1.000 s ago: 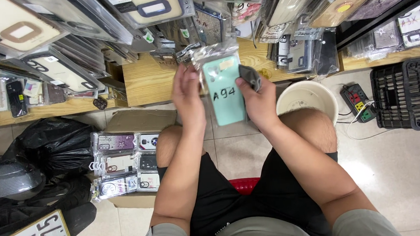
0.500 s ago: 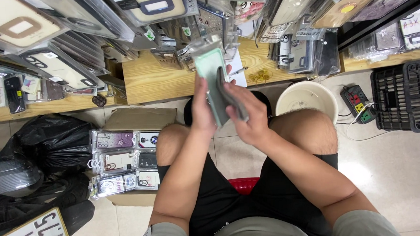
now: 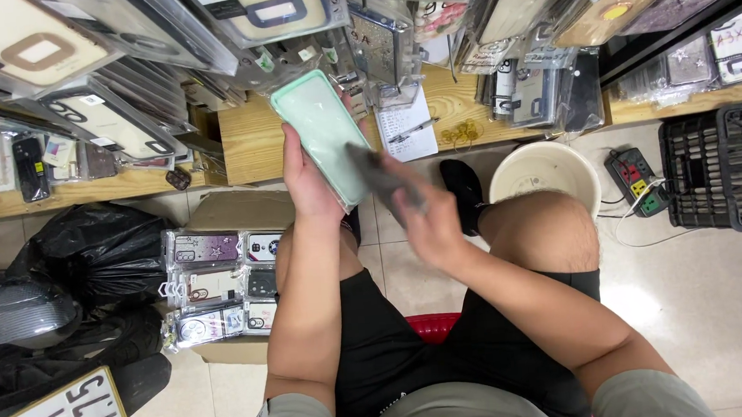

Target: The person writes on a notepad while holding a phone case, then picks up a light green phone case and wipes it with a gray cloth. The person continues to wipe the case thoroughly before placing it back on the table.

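Observation:
My left hand [image 3: 308,182] holds a mint-green phone case [image 3: 322,133] up in front of the shelf, its plain side tilted toward me. My right hand [image 3: 431,223] is just right of and below it, blurred by motion, gripping a dark flat object [image 3: 382,177] that touches or overlaps the case's lower right edge. What the dark object is cannot be made out. I sit with bare knees apart, in black shorts.
A cardboard box of packaged phone cases [image 3: 219,280] lies left of my knee, beside a black plastic bag [image 3: 95,245]. A white bucket [image 3: 543,179], a power strip [image 3: 635,183] and a black crate [image 3: 734,166] stand at the right. The wooden shelf [image 3: 249,143] holds a notepad [image 3: 407,127]; packaged cases hang above.
The green case went from upright between both hands to held in the left hand alone, turned and tilted left. My right hand dropped lower, sweeping the dark object past the case.

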